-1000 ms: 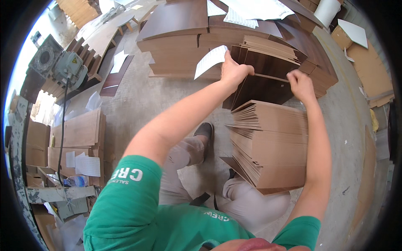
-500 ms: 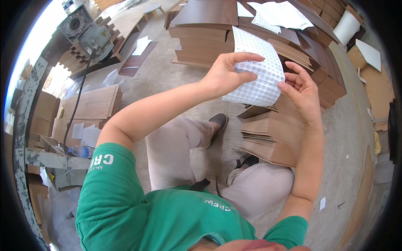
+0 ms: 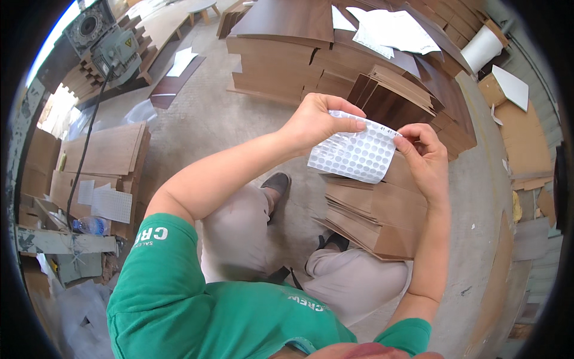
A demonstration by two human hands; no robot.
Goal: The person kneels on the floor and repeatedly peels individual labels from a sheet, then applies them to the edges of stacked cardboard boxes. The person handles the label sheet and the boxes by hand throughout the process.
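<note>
Between my two hands hangs a sheet of round grey stickers (image 3: 353,154) on white backing, with small printed marks along its upper edge. My left hand (image 3: 320,122) pinches that edge at its left, thumb in front and forefinger behind. At the right corner, my right hand (image 3: 423,149) holds the sheet between thumb and fingertips, its other fingers curled. The sheet bends over at the top, so the part behind is hidden. Below it, close to my knee, stands a stack of brown wood-look panels (image 3: 373,209).
Ahead is a larger stack of brown boards (image 3: 281,60) with loose white papers (image 3: 394,30) on top. A motor (image 3: 113,51) with a hanging black cable is at the far left. Left of me lie more panels (image 3: 101,152) and a plastic bottle (image 3: 91,225). Cardboard (image 3: 520,140) leans at the right.
The sheet has come down and its upper part has tipped out of sight, leaving a shorter face showing. Both hands now sit along its top edge. The view has shifted slightly.
</note>
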